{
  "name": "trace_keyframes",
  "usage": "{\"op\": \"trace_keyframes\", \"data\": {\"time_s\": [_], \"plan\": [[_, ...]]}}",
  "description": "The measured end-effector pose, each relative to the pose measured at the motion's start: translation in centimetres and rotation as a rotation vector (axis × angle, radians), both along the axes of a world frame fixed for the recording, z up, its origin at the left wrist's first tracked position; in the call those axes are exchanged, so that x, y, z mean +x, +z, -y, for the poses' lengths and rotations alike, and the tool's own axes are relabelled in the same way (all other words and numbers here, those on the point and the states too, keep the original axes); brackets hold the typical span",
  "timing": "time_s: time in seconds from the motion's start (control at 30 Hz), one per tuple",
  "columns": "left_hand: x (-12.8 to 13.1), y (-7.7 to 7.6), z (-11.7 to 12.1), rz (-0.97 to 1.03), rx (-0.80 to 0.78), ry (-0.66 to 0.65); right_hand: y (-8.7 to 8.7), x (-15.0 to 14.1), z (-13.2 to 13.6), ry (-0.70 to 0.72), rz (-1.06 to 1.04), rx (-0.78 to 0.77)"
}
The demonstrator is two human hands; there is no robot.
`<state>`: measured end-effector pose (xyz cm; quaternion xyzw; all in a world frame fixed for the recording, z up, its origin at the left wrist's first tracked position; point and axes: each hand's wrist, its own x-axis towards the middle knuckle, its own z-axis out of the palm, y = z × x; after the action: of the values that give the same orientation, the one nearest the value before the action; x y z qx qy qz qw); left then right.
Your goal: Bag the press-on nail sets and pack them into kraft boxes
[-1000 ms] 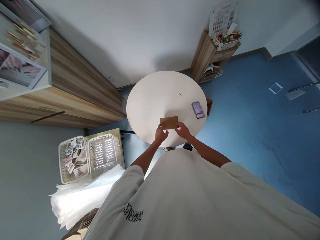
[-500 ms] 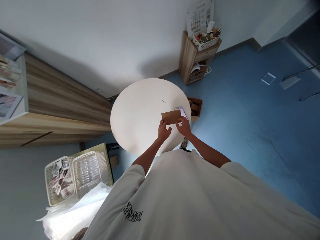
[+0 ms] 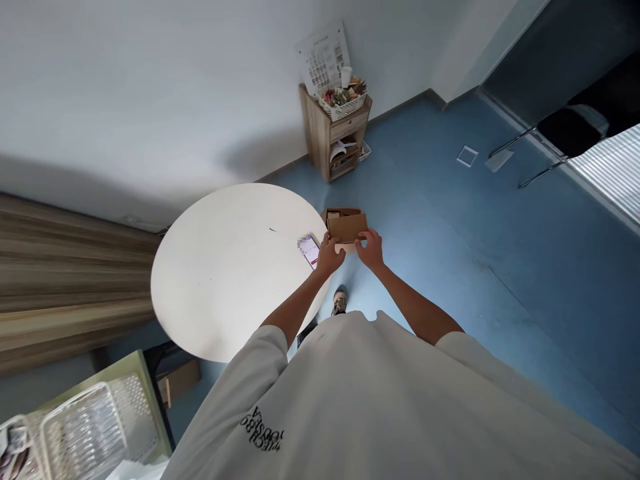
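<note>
Between my two hands is a small flat brown cardboard box [image 3: 348, 228]. My left hand [image 3: 329, 256] grips its near left corner, and my right hand [image 3: 371, 251] closes on its near right corner. It is held just past the right edge of the round white table [image 3: 225, 267], in front of an open cardboard carton [image 3: 345, 211] on the floor. The held box hides much of that carton. A phone [image 3: 311, 251] with a lit screen lies on the table beside my left hand, partly behind it.
A small wooden cabinet [image 3: 315, 137] with a white basket [image 3: 345, 108] on top stands by the wall. At lower left, plastic baskets [image 3: 85, 427] sit on a side table. A chair [image 3: 567, 133] is at far right. My shoe [image 3: 340, 301] shows beside the table.
My view and body have turned to the right. Both hands have carried the cardboard box from above the table, near the phone, to beyond its right edge by the carton.
</note>
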<state>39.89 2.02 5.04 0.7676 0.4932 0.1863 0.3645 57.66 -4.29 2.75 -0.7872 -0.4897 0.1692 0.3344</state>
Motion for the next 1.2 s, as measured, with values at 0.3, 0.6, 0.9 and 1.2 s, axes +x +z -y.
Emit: {"op": "trace_keyframes", "data": {"time_s": [0.3,0.6,0.9,1.2], "plan": [[2.5,-1.3,-3.7,-0.122,-0.056,-0.101,-2.5,4.8,-1.7,0.085,-0.107,-0.165],[-1.3,-3.4,-2.3,-0.217,-0.087,-0.075,-4.2,2.2,-1.7,0.250,-0.158,-0.210],[-6.9,-2.8,-1.0,-0.220,-0.084,0.037,-4.1,-2.6,-3.2,0.349,-0.231,-0.230],[-16.0,-1.4,4.1,-0.249,-0.149,0.323,-3.4,-10.9,-4.8,0.602,-0.252,-0.250]]}}
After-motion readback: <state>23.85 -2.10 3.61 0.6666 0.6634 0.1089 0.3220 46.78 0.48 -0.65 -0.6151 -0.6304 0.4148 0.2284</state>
